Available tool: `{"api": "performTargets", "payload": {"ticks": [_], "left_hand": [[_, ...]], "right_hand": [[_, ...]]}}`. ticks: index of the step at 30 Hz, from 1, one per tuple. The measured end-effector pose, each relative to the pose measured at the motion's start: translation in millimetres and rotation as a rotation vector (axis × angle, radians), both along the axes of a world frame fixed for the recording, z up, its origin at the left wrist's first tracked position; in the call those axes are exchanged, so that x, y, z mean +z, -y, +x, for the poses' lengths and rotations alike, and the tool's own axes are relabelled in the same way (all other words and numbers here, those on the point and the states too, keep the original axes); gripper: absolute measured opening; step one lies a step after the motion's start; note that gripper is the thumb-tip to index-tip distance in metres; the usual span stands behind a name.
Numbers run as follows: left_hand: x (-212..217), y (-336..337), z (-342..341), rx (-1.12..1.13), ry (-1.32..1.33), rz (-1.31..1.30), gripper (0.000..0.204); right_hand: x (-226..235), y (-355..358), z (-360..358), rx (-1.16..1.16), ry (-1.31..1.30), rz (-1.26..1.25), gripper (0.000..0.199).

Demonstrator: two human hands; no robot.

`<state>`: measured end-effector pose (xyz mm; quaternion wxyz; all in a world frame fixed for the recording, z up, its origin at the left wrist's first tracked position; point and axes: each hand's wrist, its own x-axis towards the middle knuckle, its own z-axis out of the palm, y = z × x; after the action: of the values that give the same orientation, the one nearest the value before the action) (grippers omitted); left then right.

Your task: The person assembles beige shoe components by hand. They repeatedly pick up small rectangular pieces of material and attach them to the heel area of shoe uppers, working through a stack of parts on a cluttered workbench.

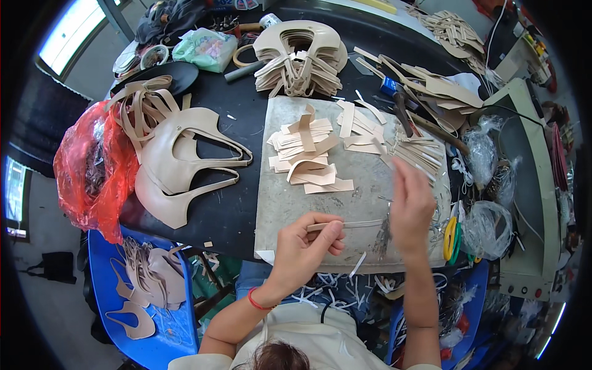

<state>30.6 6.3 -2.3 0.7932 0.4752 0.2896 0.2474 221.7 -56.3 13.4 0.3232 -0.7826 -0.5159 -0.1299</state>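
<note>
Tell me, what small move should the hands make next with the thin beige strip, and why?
Probably lay the beige strip flat on the grey work slab. The left hand pinches one end, so the strip stretches along the slab toward the right hand, which is raised at its other end; whether that hand grips anything is unclear.

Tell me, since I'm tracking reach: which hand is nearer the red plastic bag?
Left. The left hand pinches a beige strip, nearer the red plastic bag; the right hand is farther right.

counter (240,213): dark top | grey slab (308,216) lay at front centre | beige leather cutouts (185,160) left of slab | strap stack (302,55) behind slab
</note>
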Motion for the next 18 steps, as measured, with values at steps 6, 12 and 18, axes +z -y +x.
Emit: {"api": "performTargets", "payload": {"ticks": [6, 12, 18], "left_hand": [[-6.7, -9.6, -8.0, 0.037, -0.009, -0.076, 0.022], [6.6, -9.4, -16.3, -0.014, 0.069, -0.125, 0.020], [-5.8, -0.2, -16.8, 0.088, 0.036, 0.013, 0.014]], "right_hand": [[14.2, 11.5, -31.2, 0.337, -0.326, -0.171, 0.024], [7.9, 14.0, -59.8, 0.440, -0.873, -0.061, 0.019], [16.7, 9.6, -66.4, 0.518, -0.166, -0.064, 0.022]]}}
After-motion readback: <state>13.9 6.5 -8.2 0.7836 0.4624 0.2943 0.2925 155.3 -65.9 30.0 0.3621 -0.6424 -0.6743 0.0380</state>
